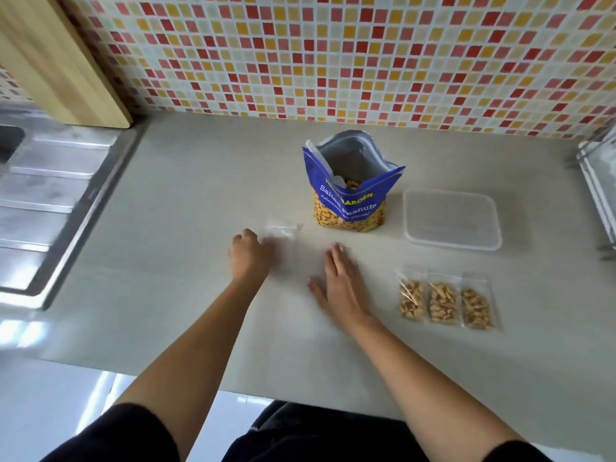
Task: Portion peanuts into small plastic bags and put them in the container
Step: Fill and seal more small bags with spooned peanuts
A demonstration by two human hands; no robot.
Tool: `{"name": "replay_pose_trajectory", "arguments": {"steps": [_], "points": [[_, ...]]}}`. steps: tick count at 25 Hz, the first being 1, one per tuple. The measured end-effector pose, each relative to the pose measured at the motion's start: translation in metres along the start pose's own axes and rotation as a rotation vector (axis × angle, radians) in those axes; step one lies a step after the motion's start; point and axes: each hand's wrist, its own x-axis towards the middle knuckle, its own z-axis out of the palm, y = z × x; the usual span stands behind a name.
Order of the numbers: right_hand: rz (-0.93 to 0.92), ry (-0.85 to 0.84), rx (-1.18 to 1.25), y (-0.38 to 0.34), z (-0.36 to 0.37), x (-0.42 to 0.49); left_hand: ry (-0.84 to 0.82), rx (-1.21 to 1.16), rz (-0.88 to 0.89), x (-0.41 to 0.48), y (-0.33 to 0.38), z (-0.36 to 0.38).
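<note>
An open blue bag of salted peanuts [350,198] stands upright at the middle of the counter. Just left of it lie clear empty small plastic bags [282,232]. My left hand [250,256] reaches them with curled fingers and holds the near edge of one bag; the fingertips are hidden. My right hand [340,281] rests flat on the counter with its fingers spread, holding nothing. Three filled small bags of peanuts [445,303] lie side by side to the right of that hand. A clear plastic container [451,220], with nothing visible in it, sits right of the peanut bag.
A steel sink with a ribbed draining board [50,198] takes up the left side. A wooden board [63,58] leans against the tiled wall behind it. A metal rack [600,181] stands at the right edge. The counter's front edge [300,400] runs near my body.
</note>
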Motion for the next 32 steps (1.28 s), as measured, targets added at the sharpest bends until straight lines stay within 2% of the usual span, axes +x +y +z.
{"name": "replay_pose_trajectory", "arguments": {"steps": [3, 6, 12, 14, 16, 18, 20, 21, 22, 26, 30, 32], "points": [[0.027, 0.089, -0.159, 0.0, 0.011, -0.003, -0.066, -0.019, -0.054, 0.012, -0.007, 0.005], [0.049, 0.115, -0.18, -0.002, 0.012, -0.004, -0.135, -0.121, -0.133, 0.02, -0.006, 0.003], [0.029, 0.13, -0.142, 0.002, 0.014, -0.005, -0.152, -0.251, -0.125, 0.023, -0.013, -0.009], [0.003, 0.139, -0.046, 0.002, 0.01, -0.003, -0.176, -0.34, -0.09, 0.02, -0.013, -0.02], [0.011, 0.182, 0.129, 0.0, 0.003, -0.002, -0.275, -0.548, -0.059, 0.012, -0.014, -0.033], [0.136, 0.252, 0.479, -0.014, -0.012, -0.002, -0.372, -0.722, -0.03, 0.0, -0.013, -0.044], [0.323, 0.155, 0.945, -0.04, -0.032, -0.002, -0.417, -0.821, -0.011, -0.016, -0.008, -0.05], [0.366, 0.11, 1.123, -0.051, -0.039, -0.004, -0.432, -0.866, -0.001, -0.024, -0.004, -0.053], [0.372, 0.103, 1.2, -0.059, -0.044, -0.006, -0.451, -0.904, 0.01, -0.033, 0.001, -0.055], [0.285, 0.282, 1.249, -0.066, -0.076, -0.008, -0.508, -1.03, 0.102, -0.055, 0.025, -0.066], [0.136, 0.319, 1.17, -0.057, -0.127, -0.002, -0.505, -1.243, 0.235, -0.05, 0.066, -0.094], [0.11, 0.354, 1.132, -0.049, -0.146, 0.001, -0.518, -1.16, 0.335, -0.046, 0.083, -0.107]]}}
